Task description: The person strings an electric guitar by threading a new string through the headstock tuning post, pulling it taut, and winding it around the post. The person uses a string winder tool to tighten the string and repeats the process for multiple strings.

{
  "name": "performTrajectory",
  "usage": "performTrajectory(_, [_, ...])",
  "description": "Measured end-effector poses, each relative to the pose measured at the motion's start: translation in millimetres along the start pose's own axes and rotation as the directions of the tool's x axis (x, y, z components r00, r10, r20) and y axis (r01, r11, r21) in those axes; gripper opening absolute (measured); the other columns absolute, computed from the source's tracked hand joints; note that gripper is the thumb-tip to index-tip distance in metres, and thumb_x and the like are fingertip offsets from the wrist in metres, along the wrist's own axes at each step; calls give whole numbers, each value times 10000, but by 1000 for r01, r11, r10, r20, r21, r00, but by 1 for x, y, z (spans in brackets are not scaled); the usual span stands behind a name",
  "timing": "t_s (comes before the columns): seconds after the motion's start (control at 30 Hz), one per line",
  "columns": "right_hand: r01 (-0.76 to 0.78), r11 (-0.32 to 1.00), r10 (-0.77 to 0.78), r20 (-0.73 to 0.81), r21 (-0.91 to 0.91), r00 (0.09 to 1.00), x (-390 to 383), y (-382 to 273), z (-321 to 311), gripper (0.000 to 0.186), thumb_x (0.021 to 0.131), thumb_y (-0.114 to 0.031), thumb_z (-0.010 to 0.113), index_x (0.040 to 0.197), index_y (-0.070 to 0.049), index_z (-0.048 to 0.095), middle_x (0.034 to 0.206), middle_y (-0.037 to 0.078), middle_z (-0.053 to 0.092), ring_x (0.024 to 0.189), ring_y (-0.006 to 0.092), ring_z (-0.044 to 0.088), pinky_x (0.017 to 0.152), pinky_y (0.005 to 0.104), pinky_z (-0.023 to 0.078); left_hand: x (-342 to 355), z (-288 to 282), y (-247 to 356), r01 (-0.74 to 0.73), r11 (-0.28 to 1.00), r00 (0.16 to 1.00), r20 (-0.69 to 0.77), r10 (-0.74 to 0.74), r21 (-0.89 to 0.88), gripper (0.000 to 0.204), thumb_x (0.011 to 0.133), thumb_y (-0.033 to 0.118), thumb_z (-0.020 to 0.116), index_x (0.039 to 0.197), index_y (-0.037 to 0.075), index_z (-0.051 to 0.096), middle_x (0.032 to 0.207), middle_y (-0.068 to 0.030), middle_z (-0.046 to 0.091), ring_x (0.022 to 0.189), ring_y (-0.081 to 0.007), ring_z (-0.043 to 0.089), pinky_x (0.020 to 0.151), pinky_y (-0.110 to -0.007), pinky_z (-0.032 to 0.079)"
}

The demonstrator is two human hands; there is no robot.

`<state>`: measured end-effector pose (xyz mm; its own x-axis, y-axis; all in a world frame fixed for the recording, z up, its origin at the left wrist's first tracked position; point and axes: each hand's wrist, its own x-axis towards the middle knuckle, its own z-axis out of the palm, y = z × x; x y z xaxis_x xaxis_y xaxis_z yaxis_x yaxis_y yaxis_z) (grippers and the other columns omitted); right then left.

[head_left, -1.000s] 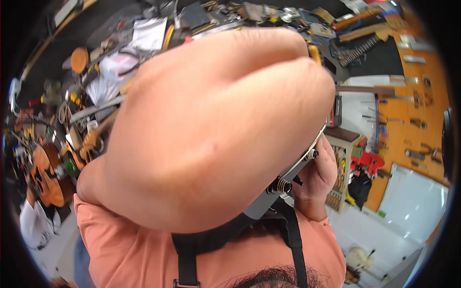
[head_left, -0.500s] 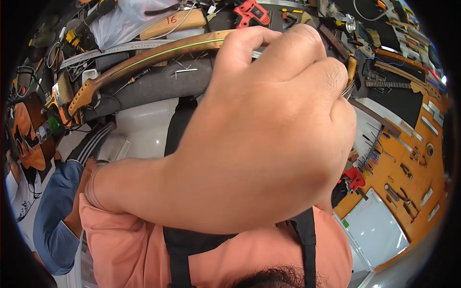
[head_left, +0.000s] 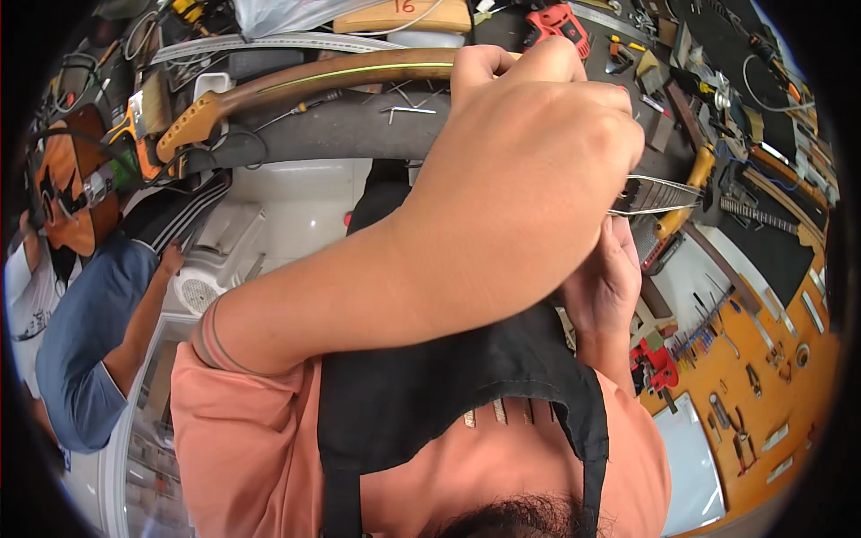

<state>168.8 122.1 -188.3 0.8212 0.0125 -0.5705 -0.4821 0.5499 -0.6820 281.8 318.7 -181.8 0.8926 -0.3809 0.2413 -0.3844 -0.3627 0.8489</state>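
My left hand (head_left: pixel 547 148) is closed, its fingers curled, raised close in front of the bench. Whatever its fingertips hold is hidden behind them. Partly covered by it, my right hand (head_left: pixel 610 278) shows its palm and thumb, the fingers bent upward behind the left. What the right grips cannot be made out. Beside the two hands, a dark slotted piece with thin wires (head_left: pixel 662 195) sticks out to the right. A brown guitar neck (head_left: pixel 332 76) with a light green stripe runs along the bench behind my left hand, its headstock (head_left: pixel 186 130) at the left.
On the bench lie a red tool (head_left: pixel 560 27), a small white T-shaped key (head_left: pixel 408 111), a screwdriver (head_left: pixel 305 108) and a yellow-handled tool (head_left: pixel 689 193). Another fretted neck (head_left: pixel 758 213) is at right, near an orange tool board (head_left: pixel 780 359). A person in blue (head_left: pixel 99 350) is at left.
My left hand has drawn away from the view and sits smaller, a little higher. My right hand and the wired piece have come into sight. The bench scene has shifted rightward.
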Motion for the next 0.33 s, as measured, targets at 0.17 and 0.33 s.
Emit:
performTrajectory(0.17, [-24,1000,24,25,0,999,9,8,0,472,1121,-192,527,1551,-25,427,1510,134,582,1378,281,583,1171,485,447,-8,-1,-4,31,997,999,8,-32,64,53,790,132,720,782,94,755,904,-4,718,1031,-262,599,934,-502,388])
performTrajectory(0.33, [-51,998,52,18,-27,998,8,7,14,516,1121,-164,511,1595,-21,365,1555,176,519,1447,311,539,1223,477,447,-21,-24,-4,96,992,992,-85,-89,79,44,804,125,747,793,86,764,897,-18,720,1108,-274,562,990,-530,365])
